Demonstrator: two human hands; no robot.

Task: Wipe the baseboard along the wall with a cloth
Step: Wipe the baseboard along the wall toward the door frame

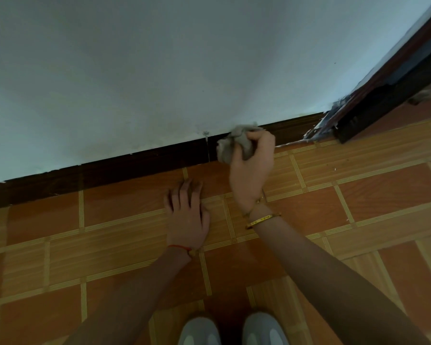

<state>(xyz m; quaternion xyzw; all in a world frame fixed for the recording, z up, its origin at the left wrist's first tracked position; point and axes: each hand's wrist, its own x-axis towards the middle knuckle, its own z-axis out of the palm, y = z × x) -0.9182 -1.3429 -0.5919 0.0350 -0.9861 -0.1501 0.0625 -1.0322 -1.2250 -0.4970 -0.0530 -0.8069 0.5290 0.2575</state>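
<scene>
Grey shoes [234, 329], 2 toes visible, sit at the bottom edge on the tiled floor [358, 195]; the person is bent low over the work.

Grey cloth [230, 143] is bunched into a wad and pressed against the dark brown baseboard [135, 168], just right of a vertical joint [207, 148] in the board. Right hand [253, 165] has its fingers curled shut around the wad, which bulges out to the left of the fist. Left hand [187, 215] lies flat and spread on the floor, holding nothing, apparently as a brace.

Risks, as judged:
- Wadded cloth offers a small contact face; the board's top edge may be skipped.
- Cloth could snag at the joint, or on the rough, chipped door frame [329, 125] to the right.
- Dirt may smear onto the white wall [184, 70] if the wad rides high.
</scene>
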